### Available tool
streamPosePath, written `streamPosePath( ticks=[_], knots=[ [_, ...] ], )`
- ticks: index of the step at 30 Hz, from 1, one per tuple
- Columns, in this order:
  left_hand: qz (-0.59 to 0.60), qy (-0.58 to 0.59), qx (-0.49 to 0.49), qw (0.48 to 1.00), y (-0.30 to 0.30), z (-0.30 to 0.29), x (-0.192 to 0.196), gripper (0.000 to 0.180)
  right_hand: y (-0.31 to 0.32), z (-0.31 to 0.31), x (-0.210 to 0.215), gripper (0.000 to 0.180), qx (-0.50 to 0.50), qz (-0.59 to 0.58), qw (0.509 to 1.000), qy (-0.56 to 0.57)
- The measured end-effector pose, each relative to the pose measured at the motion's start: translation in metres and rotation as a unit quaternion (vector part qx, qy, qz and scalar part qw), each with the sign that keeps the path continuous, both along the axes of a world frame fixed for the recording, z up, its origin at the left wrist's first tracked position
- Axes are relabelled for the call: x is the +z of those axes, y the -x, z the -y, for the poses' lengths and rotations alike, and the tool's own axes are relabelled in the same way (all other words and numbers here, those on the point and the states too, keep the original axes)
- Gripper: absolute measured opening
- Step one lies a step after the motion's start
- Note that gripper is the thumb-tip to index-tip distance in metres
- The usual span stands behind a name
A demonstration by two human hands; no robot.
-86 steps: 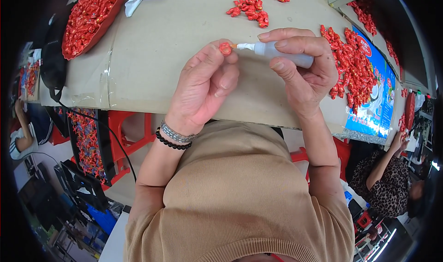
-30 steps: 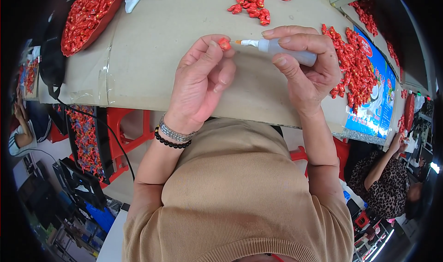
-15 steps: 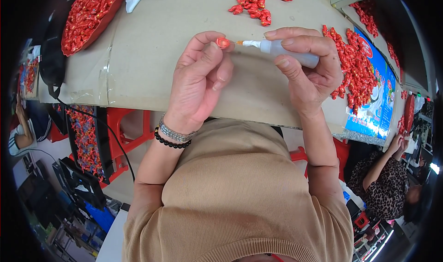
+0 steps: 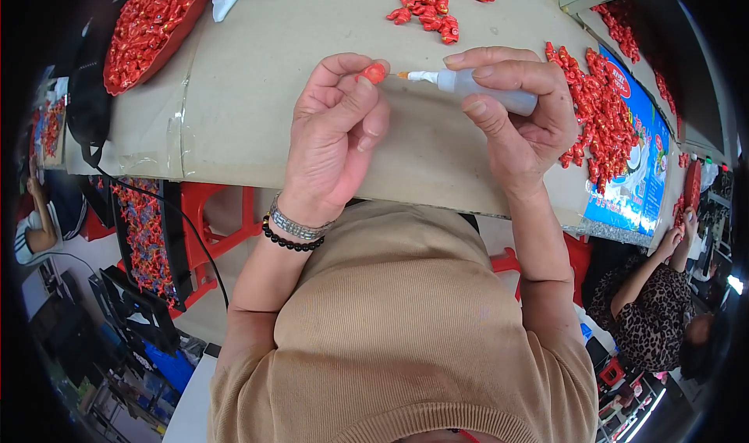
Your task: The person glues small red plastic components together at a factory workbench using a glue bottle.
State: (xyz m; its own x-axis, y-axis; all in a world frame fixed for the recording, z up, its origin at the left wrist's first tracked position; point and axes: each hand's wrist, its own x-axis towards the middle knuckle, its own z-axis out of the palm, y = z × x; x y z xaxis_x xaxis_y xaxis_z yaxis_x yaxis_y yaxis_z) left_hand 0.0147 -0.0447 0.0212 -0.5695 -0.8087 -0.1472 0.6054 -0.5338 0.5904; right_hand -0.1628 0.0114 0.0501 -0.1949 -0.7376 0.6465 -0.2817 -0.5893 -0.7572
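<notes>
Both forearms up from lower edge, wrists bent over cardboard-covered table. Left hand curled, fingertips pinching small red piece. Right hand wrapped round grey squeeze bottle (nozzle just beside the piece, contact unclear).

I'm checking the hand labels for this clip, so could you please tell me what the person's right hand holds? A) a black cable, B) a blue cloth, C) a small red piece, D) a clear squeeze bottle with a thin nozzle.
D: the right hand wraps the clear squeeze bottle, its nozzle aimed at the small red piece pinched by the left hand.
</notes>
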Motion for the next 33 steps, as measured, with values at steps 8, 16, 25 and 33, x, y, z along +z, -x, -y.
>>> streamPosePath(
  ticks=[8,16,25,33],
  knots=[
    [-0.013,0.008,0.008,1.0,0.0009,0.0007,-0.002,0.016,-0.0019,-0.0001,0.0006,0.021,0.003,-0.002,1.0,0.001],
    [-0.01,0.017,0.009,1.0,0.0022,0.0002,-0.0015,0.016,-0.0021,-0.0008,0.0001,0.021,0.007,0.008,1.0,0.005],
    [-0.008,0.02,0.013,1.0,0.0056,-0.0007,-0.0027,0.015,-0.0016,-0.0006,-0.0013,0.021,0.01,-0.004,1.0,0.013],
    [-0.003,-0.014,0.002,1.0,0.0066,0.0,0.0012,0.016,0.001,-0.002,-0.0018,0.022,0.011,0.038,0.999,0.0]
  ],
)
